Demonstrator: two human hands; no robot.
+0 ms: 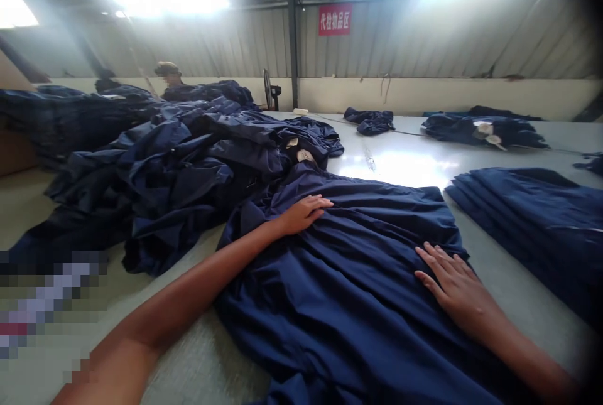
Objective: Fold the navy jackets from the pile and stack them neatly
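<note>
A dark blue garment [348, 279] lies spread over the pale table in front of me, with soft creases running along it. My left hand [305, 213] rests on its upper left part, fingers stretched to the right and palm down. On the garment's right side lies my right hand [450, 282], its fingers spread flat near the edge. Neither hand grips the cloth. Just beyond my left hand, white labels [305, 156] show at the top of the garment, where it meets a heap of similar cloth.
A large tangled heap of dark blue garments [179, 172] covers the left side. Folded garments [532, 216] are stacked at the right. Farther back on the table [400, 163] lie more bundles [485, 129]. A person [168, 75] is behind the heap, near a black fan [271, 91].
</note>
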